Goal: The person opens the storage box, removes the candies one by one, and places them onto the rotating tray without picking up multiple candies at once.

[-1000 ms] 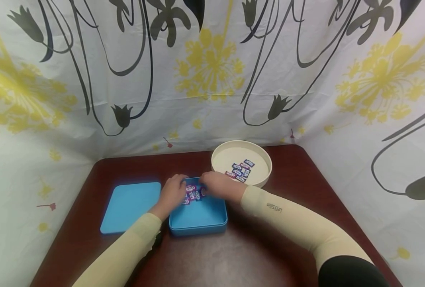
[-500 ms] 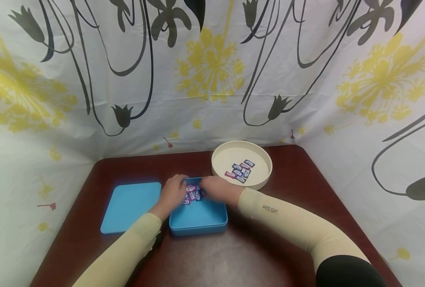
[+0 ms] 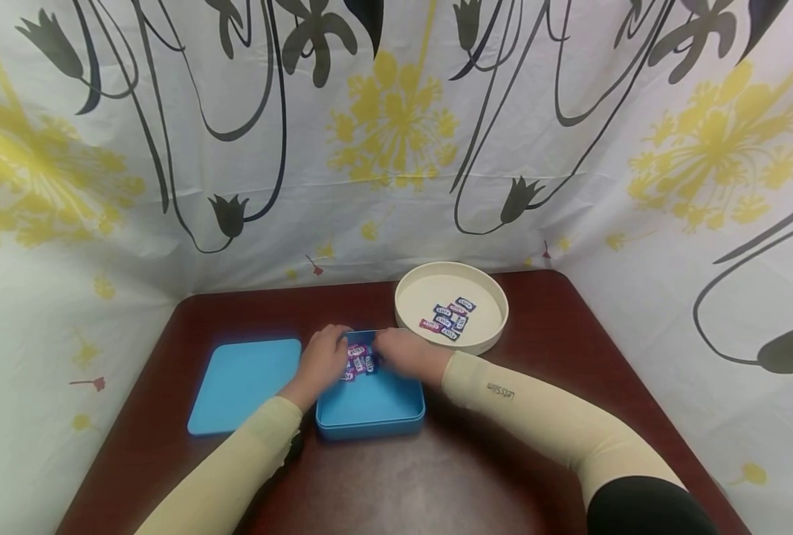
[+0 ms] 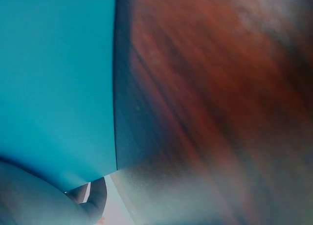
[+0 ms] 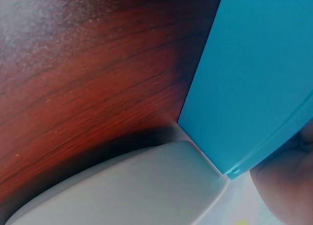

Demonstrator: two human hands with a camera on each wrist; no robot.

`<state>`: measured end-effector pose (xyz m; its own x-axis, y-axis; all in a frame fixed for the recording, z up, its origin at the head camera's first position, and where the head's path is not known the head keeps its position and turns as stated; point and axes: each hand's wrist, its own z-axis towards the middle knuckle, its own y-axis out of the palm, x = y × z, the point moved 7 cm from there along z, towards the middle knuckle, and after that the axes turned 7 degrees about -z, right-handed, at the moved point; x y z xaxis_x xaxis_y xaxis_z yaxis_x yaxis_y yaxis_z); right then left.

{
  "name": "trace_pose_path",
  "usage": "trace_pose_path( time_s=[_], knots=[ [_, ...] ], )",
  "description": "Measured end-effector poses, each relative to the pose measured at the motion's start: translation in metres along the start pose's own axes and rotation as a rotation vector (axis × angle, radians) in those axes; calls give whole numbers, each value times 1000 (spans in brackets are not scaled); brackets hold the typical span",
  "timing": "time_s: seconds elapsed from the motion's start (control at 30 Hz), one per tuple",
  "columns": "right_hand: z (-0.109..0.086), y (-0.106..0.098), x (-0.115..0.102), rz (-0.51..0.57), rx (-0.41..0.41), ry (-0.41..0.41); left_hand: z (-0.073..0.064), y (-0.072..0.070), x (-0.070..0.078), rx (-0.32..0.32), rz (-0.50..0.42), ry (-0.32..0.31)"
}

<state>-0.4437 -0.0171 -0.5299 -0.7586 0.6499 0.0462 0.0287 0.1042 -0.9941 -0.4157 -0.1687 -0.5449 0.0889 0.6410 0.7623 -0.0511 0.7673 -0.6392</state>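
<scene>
In the head view, a blue rectangular box (image 3: 369,401) lies lidless on the table, with several small purple-and-blue wrapped pieces with white lettering (image 3: 357,362) clustered at its back left. My left hand (image 3: 322,360) grips the box at its left rim, fingers toward the far corner. In the left wrist view, part of that hand (image 4: 44,198) shows beside the blue wall. My right hand (image 3: 406,351) reaches over the back right corner, its fingers bent down inside the box beside the pieces. Its fingertips are hidden, and I cannot tell whether they pinch a piece.
Left of the box lies a flat blue lid (image 3: 245,386). Behind and to the right stands a round cream tray (image 3: 423,286) bearing several similar wrapped pieces (image 3: 448,319). The dark red-brown table (image 3: 383,483) is backed by a patterned white curtain (image 3: 396,223).
My right hand has lowered slightly into the box, uncovering more of the pieces on the round tray. The left hand keeps its place on the box.
</scene>
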Motion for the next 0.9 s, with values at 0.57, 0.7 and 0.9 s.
trace_pose_path(
  time_s=[0.57, 0.7, 0.9],
  knots=[
    [1, 2, 0, 93, -67, 15, 1, 1, -2, -3, -4, -13],
    [3, 5, 2, 105, -85, 15, 1, 1, -3, -3, -6, -14],
    [5, 8, 3, 105, -102, 18, 1, 0, -1, -2, -8, -12]
  ],
)
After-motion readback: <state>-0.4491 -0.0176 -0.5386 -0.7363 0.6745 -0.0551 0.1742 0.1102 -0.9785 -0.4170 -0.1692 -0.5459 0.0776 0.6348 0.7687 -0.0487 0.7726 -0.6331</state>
